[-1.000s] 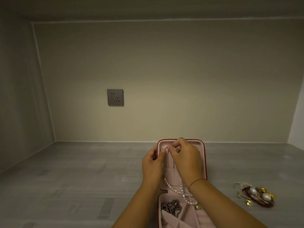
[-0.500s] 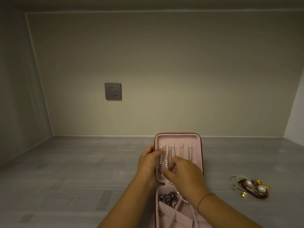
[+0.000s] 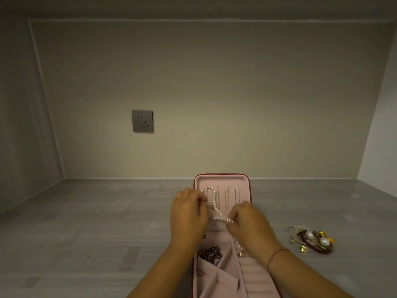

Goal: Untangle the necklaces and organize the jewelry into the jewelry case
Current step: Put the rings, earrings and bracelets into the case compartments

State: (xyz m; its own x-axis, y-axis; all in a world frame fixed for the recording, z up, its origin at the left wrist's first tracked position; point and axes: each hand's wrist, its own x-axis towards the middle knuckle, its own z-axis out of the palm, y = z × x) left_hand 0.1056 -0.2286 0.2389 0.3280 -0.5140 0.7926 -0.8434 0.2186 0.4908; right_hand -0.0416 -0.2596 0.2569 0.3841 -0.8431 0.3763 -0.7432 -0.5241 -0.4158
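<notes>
A pink jewelry case (image 3: 221,179) with a red rim lies open on the grey surface, its lid part farther from me. A white pearl necklace (image 3: 214,200) hangs from a hook at the lid's left and runs down to my right hand (image 3: 249,224), which pinches the strand. My left hand (image 3: 188,214) rests on the lid's left edge with fingers curled at the strand's left side. A dark metal chain (image 3: 209,253) sits in a lower left compartment. The necklace's lower end is hidden under my right hand.
A tangle of jewelry (image 3: 312,239) with two large pearls, red beads and gold pieces lies on the surface right of the case. A grey wall socket (image 3: 142,121) is on the back wall. Walls close in left, right and behind.
Both hands came down from the top of the lid. The pearl necklace now hangs from a lid hook, and my right hand has drawn its strand down and to the right.
</notes>
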